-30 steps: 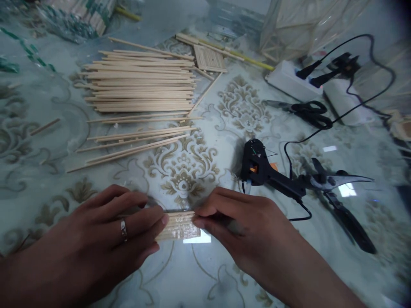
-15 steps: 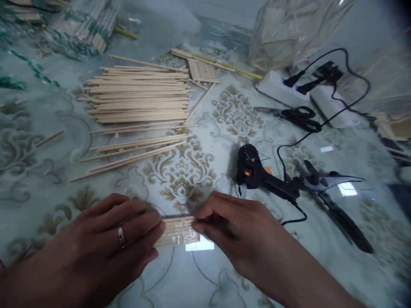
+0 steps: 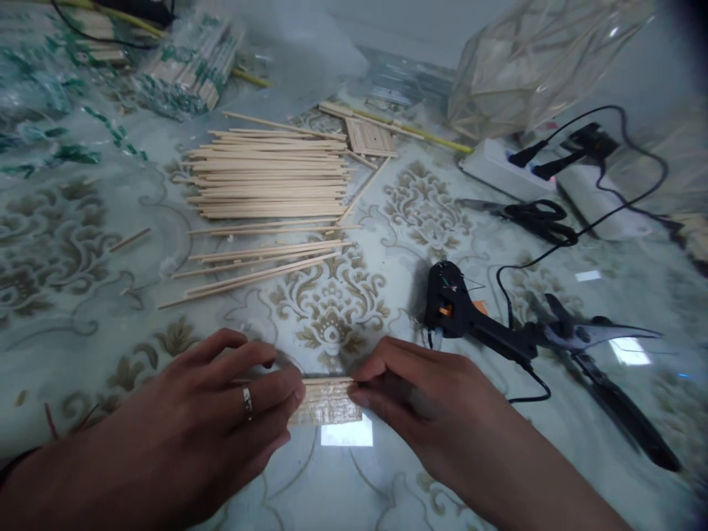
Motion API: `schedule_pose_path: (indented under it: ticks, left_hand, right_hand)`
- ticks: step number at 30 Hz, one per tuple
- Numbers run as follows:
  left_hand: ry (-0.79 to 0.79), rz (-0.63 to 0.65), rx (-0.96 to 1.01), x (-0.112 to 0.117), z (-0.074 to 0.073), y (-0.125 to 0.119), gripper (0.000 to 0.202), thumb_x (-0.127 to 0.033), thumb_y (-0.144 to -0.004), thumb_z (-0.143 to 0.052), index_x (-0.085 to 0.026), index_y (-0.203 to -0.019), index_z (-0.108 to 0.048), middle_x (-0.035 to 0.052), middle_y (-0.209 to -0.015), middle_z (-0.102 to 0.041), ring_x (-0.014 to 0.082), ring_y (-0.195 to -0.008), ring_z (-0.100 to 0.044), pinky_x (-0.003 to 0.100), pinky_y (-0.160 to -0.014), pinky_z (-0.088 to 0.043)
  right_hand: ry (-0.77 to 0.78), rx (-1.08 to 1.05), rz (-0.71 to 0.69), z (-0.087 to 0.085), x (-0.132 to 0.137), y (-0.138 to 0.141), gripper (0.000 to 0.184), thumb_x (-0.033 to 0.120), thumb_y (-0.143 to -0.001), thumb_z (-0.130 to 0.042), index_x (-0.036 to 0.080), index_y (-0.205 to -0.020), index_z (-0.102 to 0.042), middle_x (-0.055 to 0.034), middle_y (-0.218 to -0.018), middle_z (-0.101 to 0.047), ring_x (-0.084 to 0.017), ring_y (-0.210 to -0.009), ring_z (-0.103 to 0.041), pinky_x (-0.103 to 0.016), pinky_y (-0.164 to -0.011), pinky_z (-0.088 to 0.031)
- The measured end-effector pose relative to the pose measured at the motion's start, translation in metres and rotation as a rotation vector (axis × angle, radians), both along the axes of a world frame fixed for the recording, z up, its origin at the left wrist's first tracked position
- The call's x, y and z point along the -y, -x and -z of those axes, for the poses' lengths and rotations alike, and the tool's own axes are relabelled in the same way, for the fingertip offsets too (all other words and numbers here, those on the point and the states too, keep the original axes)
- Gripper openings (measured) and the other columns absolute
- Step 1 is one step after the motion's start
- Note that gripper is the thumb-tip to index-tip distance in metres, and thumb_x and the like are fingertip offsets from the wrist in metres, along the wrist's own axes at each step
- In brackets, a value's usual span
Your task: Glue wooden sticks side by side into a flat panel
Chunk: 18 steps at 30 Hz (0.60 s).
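Observation:
A small flat panel of glued wooden sticks (image 3: 326, 402) lies on the patterned glass-covered table near the front edge. My left hand (image 3: 221, 413), with a ring on one finger, presses its fingertips on the panel's left end, fingers together. My right hand (image 3: 414, 398) pinches the panel's right end with thumb and fingers closed. Most of the panel is hidden under my fingers.
A pile of long wooden sticks (image 3: 271, 181) lies further back, with loose sticks (image 3: 254, 265) in front of it. A black glue gun (image 3: 470, 313), cutters (image 3: 597, 346), scissors (image 3: 531, 214) and a power strip (image 3: 509, 166) sit to the right. Packets of sticks (image 3: 193, 66) lie at the back left.
Both hands stay on the stick panel. The view has shifted a little, so everything sits slightly lower and to the right.

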State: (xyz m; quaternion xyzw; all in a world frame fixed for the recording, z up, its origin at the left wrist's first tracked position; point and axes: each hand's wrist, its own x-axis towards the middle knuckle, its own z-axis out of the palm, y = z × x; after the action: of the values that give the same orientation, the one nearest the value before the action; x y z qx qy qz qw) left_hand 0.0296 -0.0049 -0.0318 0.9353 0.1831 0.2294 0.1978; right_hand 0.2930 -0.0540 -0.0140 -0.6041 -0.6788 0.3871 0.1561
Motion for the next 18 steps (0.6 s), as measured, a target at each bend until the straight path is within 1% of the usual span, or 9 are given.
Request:
schedule_pose_path:
  ticks: [3, 7, 9, 11, 15, 18]
  left_hand:
    - [-0.007, -0.001, 0.014, 0.0, 0.004, 0.002, 0.015, -0.011, -0.106, -0.057, -0.015, -0.112, -0.07, 0.0003, -0.107, -0.08, 0.0179, -0.099, -0.072, 0.038, -0.089, -0.054]
    - [-0.029, 0.017, 0.002, 0.0, 0.009, 0.003, 0.021, -0.011, -0.106, -0.057, -0.015, -0.123, -0.069, 0.002, -0.115, -0.08, 0.0193, -0.107, -0.071, 0.039, -0.096, -0.053]
    - [-0.032, 0.025, -0.02, 0.0, 0.011, 0.003, 0.019, -0.012, -0.105, -0.059, -0.015, -0.121, -0.07, 0.0034, -0.116, -0.079, 0.0203, -0.108, -0.071, 0.04, -0.097, -0.053]
    - [-0.039, 0.011, -0.018, 0.001, 0.014, 0.005, 0.015, -0.014, -0.105, -0.061, -0.015, -0.116, -0.071, 0.004, -0.113, -0.078, 0.0206, -0.105, -0.071, 0.04, -0.095, -0.052]
    - [-0.08, -0.061, -0.026, 0.001, 0.017, 0.01, 0.019, -0.023, -0.104, -0.064, -0.019, -0.122, -0.07, 0.003, -0.11, -0.077, 0.0221, -0.102, -0.068, 0.042, -0.093, -0.048]
    - [-0.085, -0.125, -0.022, 0.0, 0.02, 0.012, 0.019, -0.03, -0.103, -0.068, -0.02, -0.12, -0.069, 0.0027, -0.107, -0.076, 0.0233, -0.101, -0.066, 0.043, -0.093, -0.047]
  right_hand:
    - [0.021, 0.012, 0.009, -0.001, 0.001, 0.0, 0.02, 0.007, -0.095, -0.069, 0.023, -0.082, -0.066, 0.0052, -0.073, -0.07, -0.011, -0.06, -0.062, -0.022, -0.056, -0.045]
    - [0.019, 0.002, 0.01, -0.003, 0.0, 0.0, 0.02, 0.007, -0.094, -0.07, 0.023, -0.082, -0.066, 0.0052, -0.074, -0.07, -0.01, -0.061, -0.063, -0.022, -0.056, -0.045]
    - [0.02, -0.007, 0.011, -0.003, 0.0, 0.001, 0.02, 0.007, -0.094, -0.07, 0.023, -0.083, -0.066, 0.0057, -0.074, -0.07, -0.01, -0.062, -0.063, -0.022, -0.057, -0.045]
    - [0.022, -0.009, 0.014, -0.004, -0.001, 0.001, 0.021, 0.006, -0.094, -0.07, 0.023, -0.083, -0.065, 0.006, -0.075, -0.07, -0.01, -0.062, -0.063, -0.022, -0.058, -0.046]
    - [0.024, -0.015, 0.03, -0.004, -0.001, 0.001, 0.02, 0.006, -0.093, -0.071, 0.023, -0.084, -0.066, 0.0052, -0.077, -0.072, -0.01, -0.063, -0.065, -0.022, -0.058, -0.046]
    - [0.034, -0.03, 0.038, -0.005, -0.002, 0.0, 0.02, 0.005, -0.093, -0.071, 0.023, -0.084, -0.066, 0.0046, -0.078, -0.073, -0.01, -0.063, -0.066, -0.022, -0.058, -0.046]
